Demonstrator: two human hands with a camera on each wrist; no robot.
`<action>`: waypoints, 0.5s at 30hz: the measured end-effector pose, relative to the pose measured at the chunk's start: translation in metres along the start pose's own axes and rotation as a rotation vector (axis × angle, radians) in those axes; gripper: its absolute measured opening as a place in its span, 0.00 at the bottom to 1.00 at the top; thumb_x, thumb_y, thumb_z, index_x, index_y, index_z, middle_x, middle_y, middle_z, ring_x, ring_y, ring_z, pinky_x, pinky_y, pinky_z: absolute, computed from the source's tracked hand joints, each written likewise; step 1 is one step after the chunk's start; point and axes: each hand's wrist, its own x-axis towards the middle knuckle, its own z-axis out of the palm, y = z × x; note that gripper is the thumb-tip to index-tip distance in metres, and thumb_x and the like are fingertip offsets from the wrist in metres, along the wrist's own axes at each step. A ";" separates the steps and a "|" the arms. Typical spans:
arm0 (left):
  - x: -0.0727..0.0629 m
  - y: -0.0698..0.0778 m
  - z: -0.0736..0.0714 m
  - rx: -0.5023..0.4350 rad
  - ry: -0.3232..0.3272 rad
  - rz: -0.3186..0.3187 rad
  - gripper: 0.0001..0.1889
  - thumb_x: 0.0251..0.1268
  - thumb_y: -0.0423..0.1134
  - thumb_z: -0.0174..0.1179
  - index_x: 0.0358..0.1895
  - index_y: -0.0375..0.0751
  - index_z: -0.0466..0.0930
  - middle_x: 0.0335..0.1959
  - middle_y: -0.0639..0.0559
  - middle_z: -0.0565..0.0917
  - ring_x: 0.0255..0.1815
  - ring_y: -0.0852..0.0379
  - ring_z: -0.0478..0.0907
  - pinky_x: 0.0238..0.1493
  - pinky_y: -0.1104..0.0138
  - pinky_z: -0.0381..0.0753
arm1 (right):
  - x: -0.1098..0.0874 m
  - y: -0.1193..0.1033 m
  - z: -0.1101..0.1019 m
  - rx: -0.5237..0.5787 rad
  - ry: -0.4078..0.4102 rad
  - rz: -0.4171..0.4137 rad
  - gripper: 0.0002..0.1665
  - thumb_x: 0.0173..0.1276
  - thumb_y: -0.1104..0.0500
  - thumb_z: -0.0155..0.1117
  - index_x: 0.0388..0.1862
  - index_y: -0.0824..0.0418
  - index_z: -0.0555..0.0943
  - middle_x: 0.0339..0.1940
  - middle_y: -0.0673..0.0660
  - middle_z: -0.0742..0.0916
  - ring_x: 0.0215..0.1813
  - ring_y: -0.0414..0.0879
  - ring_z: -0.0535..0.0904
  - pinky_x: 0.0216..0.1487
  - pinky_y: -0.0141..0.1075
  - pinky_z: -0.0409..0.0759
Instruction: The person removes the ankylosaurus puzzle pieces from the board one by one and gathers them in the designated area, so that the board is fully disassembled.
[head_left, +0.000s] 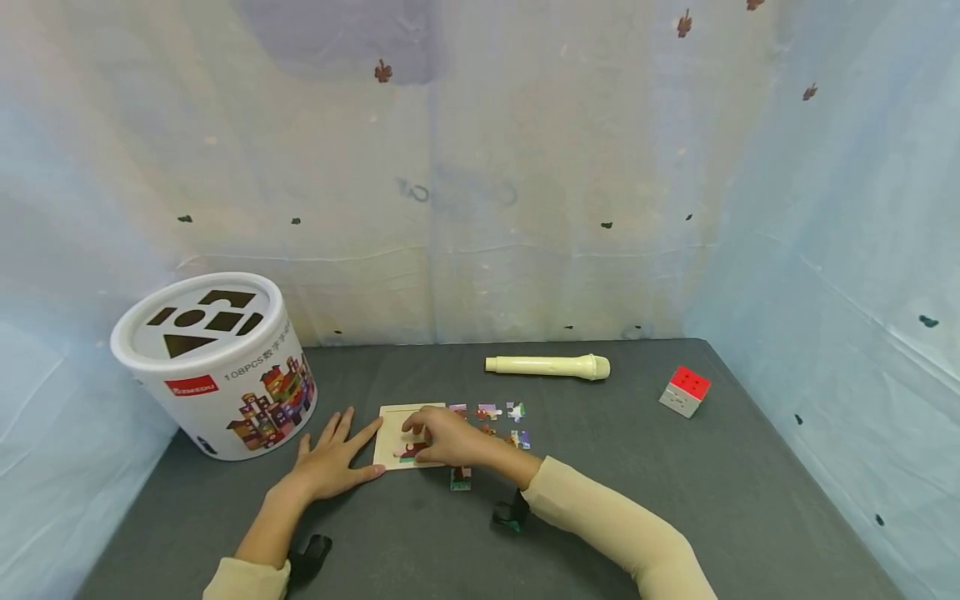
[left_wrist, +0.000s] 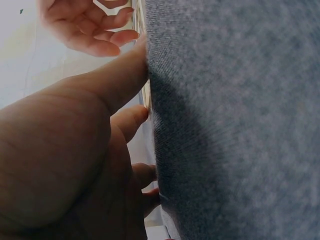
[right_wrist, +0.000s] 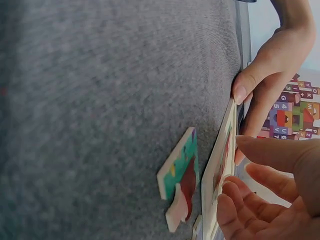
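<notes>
A light wooden puzzle board (head_left: 392,421) lies flat on the table, with a printed red and green piece (head_left: 408,451) in its lower part. My left hand (head_left: 333,462) is spread on the table, its thumb and forefinger at the board's left edge. Over the board is my right hand (head_left: 447,437), fingers loosely bent and thumb apart, with nothing seen between them in the right wrist view. Its thumb (right_wrist: 265,152) reaches close over the board. A loose green and brown puzzle piece (right_wrist: 182,175) lies beside the board's near edge. Several other pieces (head_left: 489,412) sit to the right, partly behind my right hand.
A large white lidded tub (head_left: 217,367) with shape cut-outs stands at the left. A pale yellow toy microphone (head_left: 547,367) lies at the back, and a red and white cube (head_left: 685,392) is at the right. Cloth-like walls enclose the dark grey table (head_left: 600,467).
</notes>
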 end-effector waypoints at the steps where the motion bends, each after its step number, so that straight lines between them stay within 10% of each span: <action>1: 0.000 0.001 0.000 0.003 -0.002 -0.002 0.46 0.63 0.68 0.58 0.80 0.51 0.56 0.78 0.26 0.46 0.77 0.25 0.41 0.62 0.23 0.39 | 0.001 0.000 0.000 0.002 -0.001 0.004 0.25 0.63 0.65 0.74 0.59 0.65 0.80 0.48 0.58 0.84 0.40 0.43 0.81 0.37 0.25 0.76; 15: -0.001 0.001 -0.001 -0.013 0.006 0.011 0.46 0.63 0.67 0.59 0.79 0.49 0.57 0.78 0.25 0.47 0.77 0.25 0.42 0.62 0.23 0.38 | 0.007 -0.006 0.006 -0.056 -0.014 0.024 0.24 0.60 0.66 0.76 0.56 0.64 0.82 0.42 0.56 0.86 0.41 0.41 0.80 0.41 0.25 0.76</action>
